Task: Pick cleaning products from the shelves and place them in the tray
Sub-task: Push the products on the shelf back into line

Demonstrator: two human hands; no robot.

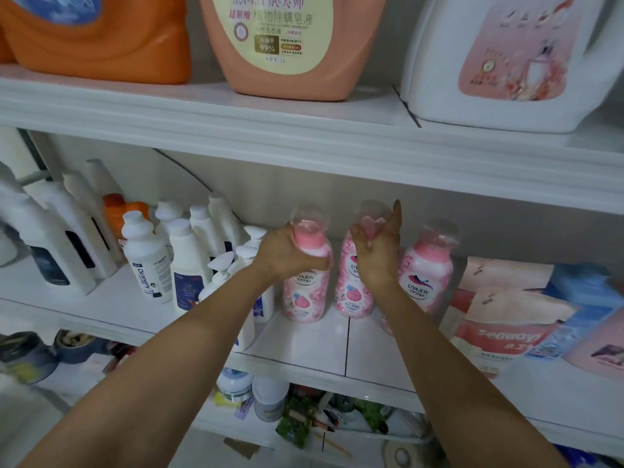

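head | left hand [287,253] fingers curled round glossy pink bottle [304,298] | right hand [380,258] seemingly pinching second bottle [353,292]

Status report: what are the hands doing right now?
Left hand grips left pink bottle. Right hand grips middle pink bottle. Both on shelf; third bottle close beside.

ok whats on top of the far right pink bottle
A clear dome cap sits on the pink collar of the far right pink bottle. Anything inside the cap is too blurred to tell.
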